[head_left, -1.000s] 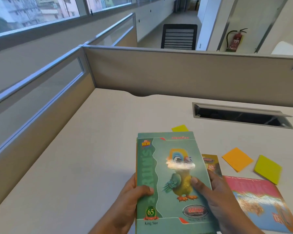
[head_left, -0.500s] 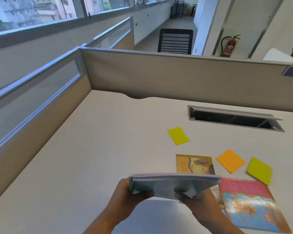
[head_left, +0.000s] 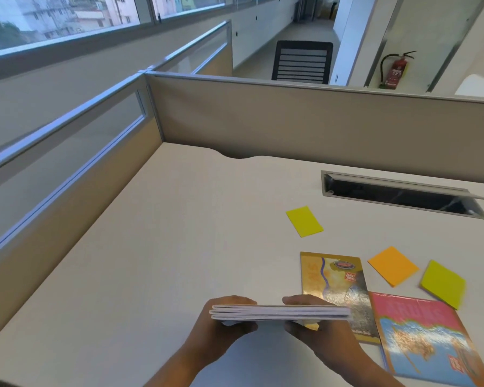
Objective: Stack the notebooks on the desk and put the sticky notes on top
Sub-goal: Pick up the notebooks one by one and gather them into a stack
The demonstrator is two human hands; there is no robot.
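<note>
Notebooks (head_left: 281, 313), seemingly three edge-on, are gripped by both hands' fingers (head_left: 299, 300), hiding part of the yellow notebook (head_left: 338, 286).

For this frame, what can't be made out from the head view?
- Held notebooks: seen edge-on, covers hidden; exact count unclear.
- Left hand and right hand: fingers partly hidden behind the notebooks.
- Gold notebook: near corner covered by the held notebooks and right hand.
- Pink notebook: lower corner cut by the frame edge, print blurred.
- Cable tray: interior too dark.
</note>
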